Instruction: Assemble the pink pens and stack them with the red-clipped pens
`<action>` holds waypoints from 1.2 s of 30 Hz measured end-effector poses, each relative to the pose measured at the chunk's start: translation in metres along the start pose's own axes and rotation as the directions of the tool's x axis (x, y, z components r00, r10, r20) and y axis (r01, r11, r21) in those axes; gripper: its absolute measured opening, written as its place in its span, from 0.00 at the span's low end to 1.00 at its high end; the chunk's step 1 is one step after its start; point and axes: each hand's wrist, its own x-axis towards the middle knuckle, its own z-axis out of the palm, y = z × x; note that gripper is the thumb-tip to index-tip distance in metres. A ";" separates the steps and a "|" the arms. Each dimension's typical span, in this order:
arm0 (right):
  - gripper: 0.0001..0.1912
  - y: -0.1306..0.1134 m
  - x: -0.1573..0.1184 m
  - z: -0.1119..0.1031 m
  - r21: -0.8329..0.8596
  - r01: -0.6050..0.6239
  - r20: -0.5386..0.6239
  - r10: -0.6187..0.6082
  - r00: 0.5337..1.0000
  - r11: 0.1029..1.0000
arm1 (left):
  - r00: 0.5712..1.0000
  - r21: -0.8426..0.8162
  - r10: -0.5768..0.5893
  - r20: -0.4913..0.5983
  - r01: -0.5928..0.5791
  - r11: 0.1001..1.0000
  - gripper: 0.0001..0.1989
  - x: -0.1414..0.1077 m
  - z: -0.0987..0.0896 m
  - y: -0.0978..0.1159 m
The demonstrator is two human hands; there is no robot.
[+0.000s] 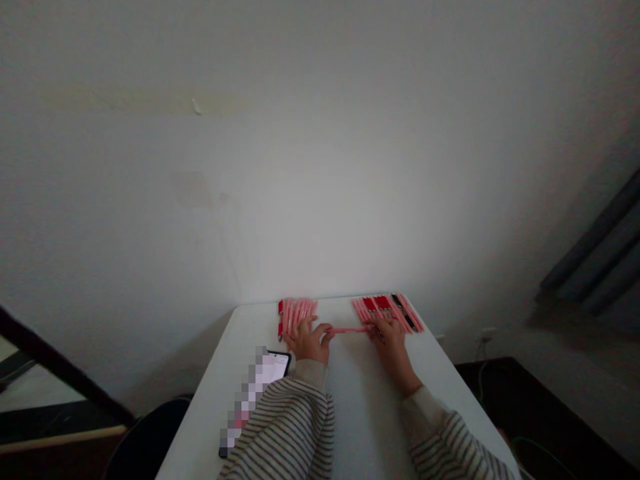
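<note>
Between my two hands, a slim pink stick shaped like a pen point(349, 330) is stretched level, just above or on the white table; which of the two I cannot tell. My left hand point(309, 341) pinches its left end between thumb and finger. The other end is in the fingers of my right hand point(390, 341), which partly cover it. Beside my left hand lies a row of similar pink sticks point(299, 313), with red pieces at its left edge. A second row of pink sticks point(359, 308), with red and black pieces among them, lies behind my right hand.
A phone point(280, 360) with a lit, partly blurred screen lies left of my left forearm on the white table point(360, 413). The table's far edge meets a pale wall point(320, 167). A dark curtain point(595, 247) hangs at the right.
</note>
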 end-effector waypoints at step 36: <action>0.17 0.004 0.000 0.004 -0.046 0.074 -0.032 -0.076 0.997 0.996 | 0.995 0.005 0.050 -0.085 -0.049 0.999 0.04 -0.001 0.006 -0.002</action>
